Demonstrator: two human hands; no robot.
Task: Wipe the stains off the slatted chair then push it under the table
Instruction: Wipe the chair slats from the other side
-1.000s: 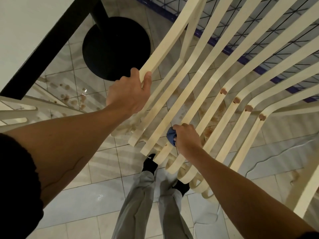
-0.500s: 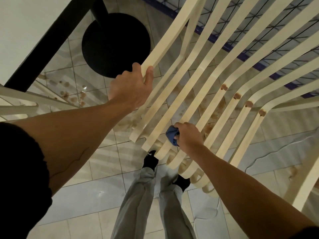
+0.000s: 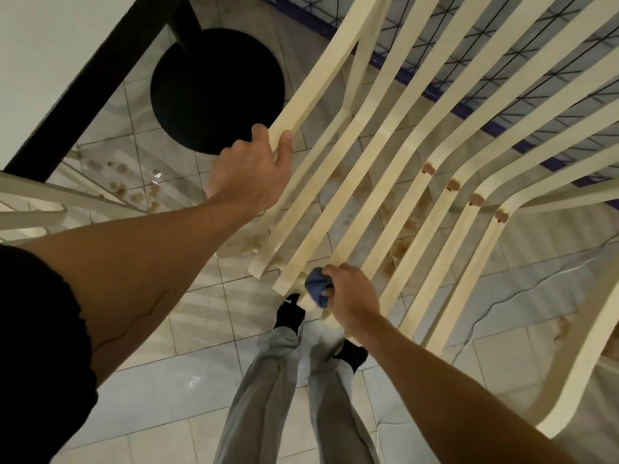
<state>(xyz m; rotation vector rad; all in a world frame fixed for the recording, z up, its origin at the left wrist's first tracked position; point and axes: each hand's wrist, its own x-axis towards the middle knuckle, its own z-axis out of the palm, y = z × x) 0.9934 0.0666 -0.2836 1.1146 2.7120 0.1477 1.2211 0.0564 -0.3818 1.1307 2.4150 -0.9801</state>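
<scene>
Chair [image 3: 378,155] gripped by left hand [image 3: 249,177]; right hand [image 3: 350,296] wiping slat.

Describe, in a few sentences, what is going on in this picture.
A person stands over a cream slatted chair, cleaning it. The left hand grips the end of its outer rail, steadying it. The right hand presses a crumpled blue cloth against a slat near the end closest to the person. Four brown stains sit at the bend of the slats farther right, not yet wiped. The chair is not yet under the white table with a black edge.
</scene>
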